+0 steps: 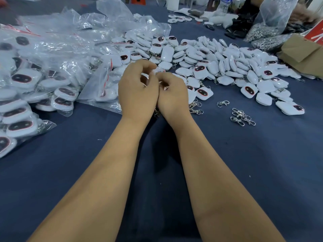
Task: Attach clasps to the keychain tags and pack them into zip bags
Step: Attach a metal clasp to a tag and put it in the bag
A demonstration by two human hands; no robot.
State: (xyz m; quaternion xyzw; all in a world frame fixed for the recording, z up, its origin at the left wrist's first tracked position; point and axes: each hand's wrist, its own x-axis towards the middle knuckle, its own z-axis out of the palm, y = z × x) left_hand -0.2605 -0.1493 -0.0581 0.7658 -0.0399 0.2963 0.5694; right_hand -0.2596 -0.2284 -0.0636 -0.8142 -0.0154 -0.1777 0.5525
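A: Mid-frame, left hand (pixel 138 91) and right hand (pixel 172 96) both curl tight around one white tag (pixel 159 70).

B: Clasp's hidden though. Fingers could slip, dropping it into the loose clasps (pixel 242 117) lower right.

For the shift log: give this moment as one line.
step: attaching clasp | left hand: pinching tag | right hand: curled at tag | loose clasps: on cloth, right | filled zip bags: left

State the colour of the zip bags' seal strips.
Red, on the clear plastic zip bags; head view.
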